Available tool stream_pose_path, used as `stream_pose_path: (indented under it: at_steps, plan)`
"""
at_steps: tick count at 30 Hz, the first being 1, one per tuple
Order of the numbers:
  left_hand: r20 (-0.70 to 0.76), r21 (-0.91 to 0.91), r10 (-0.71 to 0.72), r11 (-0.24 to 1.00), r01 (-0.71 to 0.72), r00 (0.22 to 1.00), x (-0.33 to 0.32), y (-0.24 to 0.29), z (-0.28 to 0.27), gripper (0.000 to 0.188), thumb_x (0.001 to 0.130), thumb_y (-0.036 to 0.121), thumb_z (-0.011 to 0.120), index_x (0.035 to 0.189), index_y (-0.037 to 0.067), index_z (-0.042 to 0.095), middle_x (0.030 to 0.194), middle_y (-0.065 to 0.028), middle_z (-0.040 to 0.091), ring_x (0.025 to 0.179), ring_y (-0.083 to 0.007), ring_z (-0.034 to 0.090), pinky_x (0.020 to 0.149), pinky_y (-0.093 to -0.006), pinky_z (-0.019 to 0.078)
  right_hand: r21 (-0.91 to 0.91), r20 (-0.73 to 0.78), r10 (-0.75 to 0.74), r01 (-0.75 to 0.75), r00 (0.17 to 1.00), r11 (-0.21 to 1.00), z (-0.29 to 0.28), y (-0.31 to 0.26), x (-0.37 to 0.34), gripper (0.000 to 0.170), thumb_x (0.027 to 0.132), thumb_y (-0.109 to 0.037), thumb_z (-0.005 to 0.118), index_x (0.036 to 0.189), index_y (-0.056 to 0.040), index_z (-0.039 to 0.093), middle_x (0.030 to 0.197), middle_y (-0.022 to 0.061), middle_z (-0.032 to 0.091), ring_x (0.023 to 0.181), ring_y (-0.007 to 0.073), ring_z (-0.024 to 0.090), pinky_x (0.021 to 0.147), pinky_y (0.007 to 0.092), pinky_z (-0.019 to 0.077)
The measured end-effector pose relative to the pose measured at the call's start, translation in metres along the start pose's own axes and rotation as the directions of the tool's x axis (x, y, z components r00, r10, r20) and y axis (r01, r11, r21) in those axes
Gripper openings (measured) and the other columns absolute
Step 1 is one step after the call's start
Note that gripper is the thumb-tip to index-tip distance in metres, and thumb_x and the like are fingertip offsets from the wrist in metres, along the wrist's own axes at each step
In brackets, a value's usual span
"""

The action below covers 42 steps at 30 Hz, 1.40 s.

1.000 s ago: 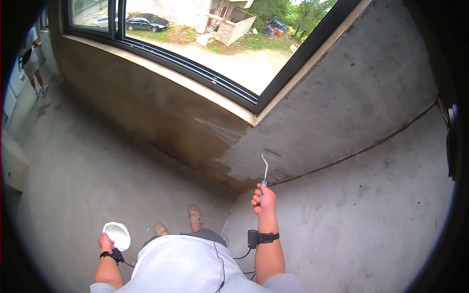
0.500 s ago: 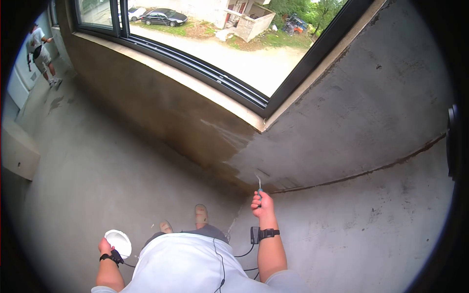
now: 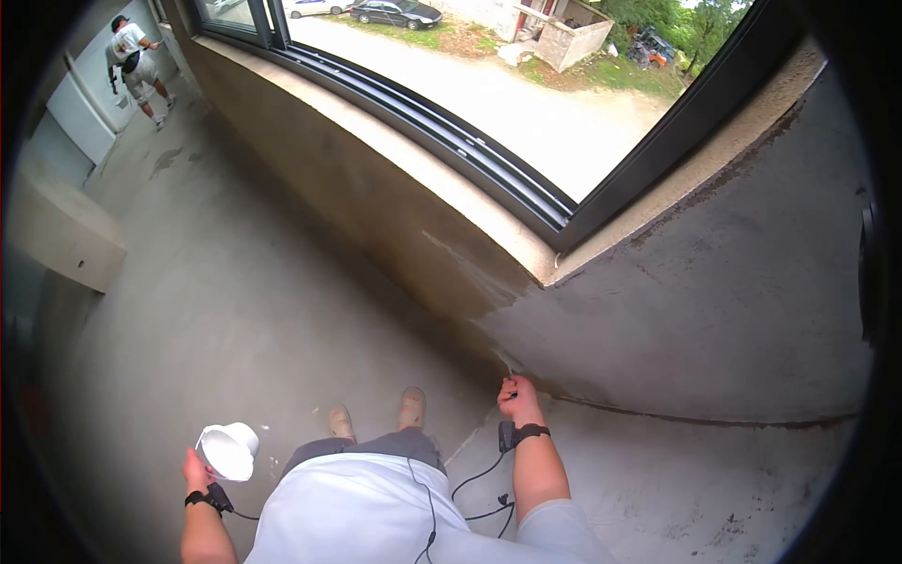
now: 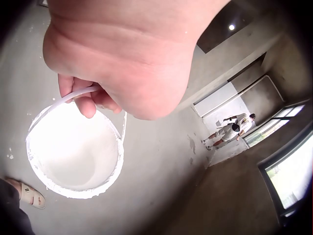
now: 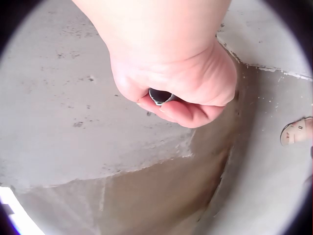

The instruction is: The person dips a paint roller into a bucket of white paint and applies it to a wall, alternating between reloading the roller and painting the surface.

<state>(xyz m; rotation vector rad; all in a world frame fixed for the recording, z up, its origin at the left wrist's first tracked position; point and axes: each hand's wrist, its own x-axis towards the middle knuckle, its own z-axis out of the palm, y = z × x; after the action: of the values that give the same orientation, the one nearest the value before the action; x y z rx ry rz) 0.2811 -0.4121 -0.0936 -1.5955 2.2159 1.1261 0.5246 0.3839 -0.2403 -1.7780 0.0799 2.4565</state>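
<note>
My left hand (image 3: 196,472) grips the thin handle (image 4: 73,94) of a white bucket (image 3: 228,451), which hangs above the floor. In the left wrist view white liquid (image 4: 78,152) lies inside the bucket. My right hand (image 3: 520,399) is curled round the tool's grip (image 5: 160,95), whose dark end shows between thumb and fingers in the right wrist view. From the hand a thin metal rod (image 3: 508,365) reaches toward the low part of the wall (image 3: 601,348), by the edge of the coated grey area. The tool's head cannot be made out.
Above the brown uncoated wall (image 3: 376,207) is a dark-framed window (image 3: 423,122). A person (image 3: 138,66) stands at the far upper left. A block-like ledge (image 3: 70,230) juts out at the left. My sandalled feet (image 3: 412,409) stand on the grey floor (image 3: 244,310).
The head view has swung left. My right hand has moved lower along the wall, with the roller tool pulled down toward the floor edge. The bucket has tilted a little in my left hand.
</note>
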Motion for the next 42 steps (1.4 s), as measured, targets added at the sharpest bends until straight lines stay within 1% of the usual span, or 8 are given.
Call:
stream_pose_path:
  at_steps: [3,11,17,20,29,33,35,42]
  plan:
    - [0.052,-0.211,-0.027,0.977,0.038,0.998,-0.026,-0.005,-0.025,0.043,0.093,0.059,0.052,0.083,0.017,0.049,0.063,0.0037,0.042,0.05,-0.0119,0.043,0.05,-0.0307,0.0347,0.011,0.013,0.039,-0.04,0.999,0.999,-0.004,-0.014,0.038,0.012,0.097,-0.021,0.049,0.094,-0.009,0.051,0.057,-0.0101,0.045,0.042,0.003,0.04,0.042,0.0229,0.0278]
    - [-0.067,-0.085,-0.064,0.995,0.058,0.996,-0.08,0.008,-0.076,0.049,0.09,0.068,0.051,0.076,0.021,0.049,0.059,0.0071,0.04,0.05,-0.0111,0.043,0.052,-0.0314,0.0366,0.002,-0.06,0.135,-0.136,0.989,0.991,-0.01,-0.024,0.1,0.017,0.096,-0.021,0.048,0.081,-0.0132,0.05,0.055,-0.0097,0.042,0.043,0.0032,0.04,0.044,0.0228,0.0288]
    - [-0.088,-0.036,-0.011,0.999,0.008,0.996,-0.081,0.024,-0.078,0.044,0.091,0.059,0.054,0.072,0.019,0.048,0.056,0.0064,0.04,0.045,-0.0112,0.042,0.046,-0.0283,0.0356,-0.03,-0.062,0.058,-0.06,0.996,0.998,-0.01,0.004,0.122,0.023,0.098,-0.021,0.045,0.077,-0.0142,0.048,0.056,-0.0075,0.044,0.044,0.0061,0.043,0.046,0.024,0.0297]
    - [-0.061,-0.022,-0.003,1.0,0.002,0.998,-0.081,0.029,-0.057,0.04,0.09,0.053,0.054,0.072,0.019,0.047,0.056,0.0061,0.04,0.045,-0.011,0.042,0.045,-0.0277,0.0345,-0.025,-0.122,0.094,-0.098,0.988,0.995,0.007,0.024,0.107,0.025,0.1,-0.024,0.045,0.08,-0.0112,0.05,0.06,-0.003,0.046,0.051,0.0114,0.045,0.05,0.0274,0.0339]
    - [0.186,0.021,0.033,0.999,-0.038,0.982,-0.013,0.045,0.012,0.033,0.09,0.047,0.054,0.074,0.019,0.048,0.056,0.0058,0.041,0.048,-0.0116,0.045,0.047,-0.0303,0.0329,-0.147,-0.044,-0.012,0.005,0.999,0.989,0.016,0.072,0.041,0.021,0.098,-0.024,0.05,0.083,-0.0102,0.054,0.068,-0.0004,0.053,0.055,0.0137,0.047,0.052,0.0303,0.0361]
    - [0.396,0.006,0.034,0.999,-0.039,0.918,0.027,0.047,0.059,0.03,0.09,0.045,0.054,0.077,0.019,0.048,0.058,0.0049,0.041,0.05,-0.0127,0.045,0.047,-0.0309,0.0329,-0.225,-0.071,-0.17,0.15,0.983,0.963,-0.006,0.092,0.005,0.018,0.096,-0.022,0.052,0.084,-0.0091,0.055,0.069,0.0013,0.054,0.057,0.015,0.05,0.054,0.0321,0.0413]
    - [0.443,0.008,0.027,0.999,-0.034,0.896,0.042,0.051,0.089,0.03,0.091,0.044,0.054,0.078,0.018,0.049,0.059,0.004,0.041,0.051,-0.013,0.045,0.047,-0.0309,0.0328,-0.41,-0.205,-0.334,0.229,0.92,0.883,-0.015,0.106,-0.023,0.014,0.094,-0.019,0.053,0.086,-0.0078,0.057,0.07,0.0043,0.056,0.061,0.0172,0.053,0.056,0.0352,0.0465]
    - [0.485,0.021,0.065,0.996,-0.086,0.872,0.089,0.063,0.152,0.032,0.092,0.044,0.054,0.084,0.014,0.048,0.064,0.0004,0.041,0.052,-0.0153,0.045,0.045,-0.0293,0.0322,-0.406,-0.305,-0.43,0.293,0.85,0.866,-0.082,0.127,-0.076,0.008,0.09,-0.014,0.056,0.087,-0.0067,0.056,0.072,0.0053,0.056,0.058,0.0166,0.053,0.054,0.0353,0.0472]
